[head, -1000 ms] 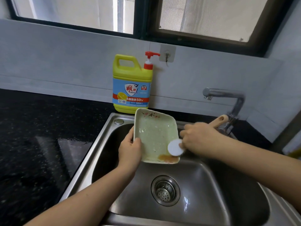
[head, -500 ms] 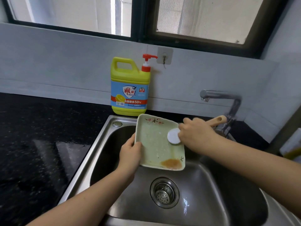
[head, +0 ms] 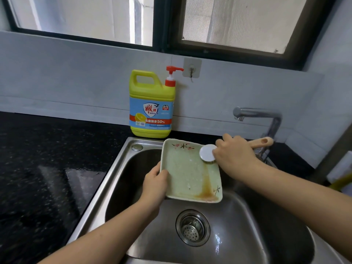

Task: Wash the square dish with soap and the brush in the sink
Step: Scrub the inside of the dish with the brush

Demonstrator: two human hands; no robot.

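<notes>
Head view: a black speckled stone worktop (head: 47, 168) lies left of the stainless steel sink (head: 102, 187); a yellow plastic soap jug with a red pump (head: 151, 103) stands behind the sink's back rim; over the sink the left hand (head: 155, 185) holds the pale green square ceramic dish (head: 186, 174), fingers clamped on its left edge; the dish is tilted, brown residue near its lower edge; the white round-headed brush with a wooden handle (head: 207, 152) touches its upper right corner; the right hand (head: 235, 156) has its fingers curled round the handle; a chrome tap (head: 266, 119) stands at the sink's right rear.
</notes>
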